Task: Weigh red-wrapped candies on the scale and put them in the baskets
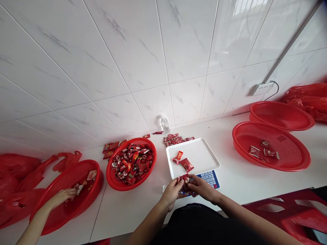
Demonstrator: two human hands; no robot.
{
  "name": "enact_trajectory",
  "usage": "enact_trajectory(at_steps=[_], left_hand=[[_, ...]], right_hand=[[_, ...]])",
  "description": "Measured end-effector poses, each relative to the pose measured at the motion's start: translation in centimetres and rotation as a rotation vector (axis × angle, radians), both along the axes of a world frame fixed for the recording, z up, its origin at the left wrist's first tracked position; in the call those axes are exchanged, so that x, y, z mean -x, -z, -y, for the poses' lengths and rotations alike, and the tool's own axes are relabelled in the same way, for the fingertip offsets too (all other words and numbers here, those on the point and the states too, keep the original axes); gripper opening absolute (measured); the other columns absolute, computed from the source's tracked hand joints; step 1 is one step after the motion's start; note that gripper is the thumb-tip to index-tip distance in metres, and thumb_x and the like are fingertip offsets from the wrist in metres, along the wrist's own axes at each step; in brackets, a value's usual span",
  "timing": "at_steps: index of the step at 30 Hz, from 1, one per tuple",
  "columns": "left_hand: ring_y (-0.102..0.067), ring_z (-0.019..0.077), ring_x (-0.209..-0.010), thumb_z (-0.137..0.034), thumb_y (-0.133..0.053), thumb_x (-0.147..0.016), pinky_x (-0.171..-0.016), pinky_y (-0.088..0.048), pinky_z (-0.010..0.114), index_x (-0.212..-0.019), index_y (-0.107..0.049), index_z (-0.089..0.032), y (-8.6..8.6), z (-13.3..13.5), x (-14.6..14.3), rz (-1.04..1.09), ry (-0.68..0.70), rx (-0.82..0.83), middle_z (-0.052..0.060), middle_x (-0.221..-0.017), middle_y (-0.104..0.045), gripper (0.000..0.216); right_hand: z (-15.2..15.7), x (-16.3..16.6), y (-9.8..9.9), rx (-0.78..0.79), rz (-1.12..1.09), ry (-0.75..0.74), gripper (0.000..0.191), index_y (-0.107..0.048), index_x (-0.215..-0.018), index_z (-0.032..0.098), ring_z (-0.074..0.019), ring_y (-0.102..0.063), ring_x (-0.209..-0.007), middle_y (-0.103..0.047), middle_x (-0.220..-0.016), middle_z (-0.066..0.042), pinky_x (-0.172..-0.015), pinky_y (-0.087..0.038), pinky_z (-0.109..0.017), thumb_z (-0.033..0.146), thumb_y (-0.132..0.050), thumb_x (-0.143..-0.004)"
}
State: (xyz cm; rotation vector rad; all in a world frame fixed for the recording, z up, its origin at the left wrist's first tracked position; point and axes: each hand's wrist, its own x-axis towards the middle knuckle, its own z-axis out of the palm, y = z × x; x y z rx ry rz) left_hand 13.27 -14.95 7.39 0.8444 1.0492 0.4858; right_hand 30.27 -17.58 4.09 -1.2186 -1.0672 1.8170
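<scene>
Both of my hands meet over the near edge of a white weighing scale, in front of its tray (pixel 201 153). Fingers of my left hand (pixel 171 194) close around small red candy packets (pixel 184 180). My right hand (pixel 201 188) grips the same packets from the other side. How many there are is hidden by my fingers. On the tray lie a dark red packet (pixel 187 165) and smaller orange-red packets (pixel 179 155). The scale's blue keypad (pixel 209 178) shows partly behind my right hand.
A red basket (pixel 110 177) heaped with packets stands left of the scale. Further left, another person's hand (pixel 63 196) reaches into a second red basket (pixel 88 204). Two red baskets stand at right, the nearer basket (pixel 240 146) holding several packets. A water bottle (pixel 165 125) stands by the wall.
</scene>
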Motion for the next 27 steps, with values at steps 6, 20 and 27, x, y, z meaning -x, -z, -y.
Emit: enact_trajectory(at_steps=[6, 20, 27], left_hand=[[-0.061, 0.0206, -0.089, -0.052, -0.057, -0.076, -0.076, -0.049, 0.036, -0.104, -0.058, -0.017, 0.7, 0.5, -0.2, -0.010, 0.006, 0.013, 0.010, -0.102, -0.062, 0.045], [-0.062, 0.0204, -0.090, -0.052, -0.056, -0.077, -0.078, -0.046, 0.034, -0.108, -0.056, -0.018, 1.1, 0.5, 0.0, -0.048, 0.075, 0.030, 0.010, -0.101, -0.064, 0.046], [-0.062, 0.0212, -0.088, -0.042, -0.060, -0.077, -0.084, -0.046, 0.040, -0.104, -0.057, -0.015, 1.3, 0.3, -0.2, 0.103, -0.040, 0.059, 0.011, -0.101, -0.063, 0.038]], right_hand=[[0.6, 0.0, -0.4, -0.034, 0.007, 0.004, 0.044, -0.052, -0.109, 0.018, -0.0147, -0.061, -0.066, -0.066, -0.077, -0.002, -0.059, -0.046, -0.028, 0.050, -0.053, -0.079], [1.1, -0.1, -0.2, -0.033, 0.049, 0.028, 0.046, -0.053, -0.105, 0.019, -0.0153, -0.060, -0.066, -0.066, -0.076, -0.002, -0.058, -0.044, -0.028, 0.055, -0.053, -0.076], [1.1, -0.1, 0.1, -0.006, 0.055, 0.031, 0.047, -0.053, -0.105, 0.019, -0.0164, -0.062, -0.067, -0.066, -0.074, -0.001, -0.060, -0.045, -0.030, 0.055, -0.054, -0.075]])
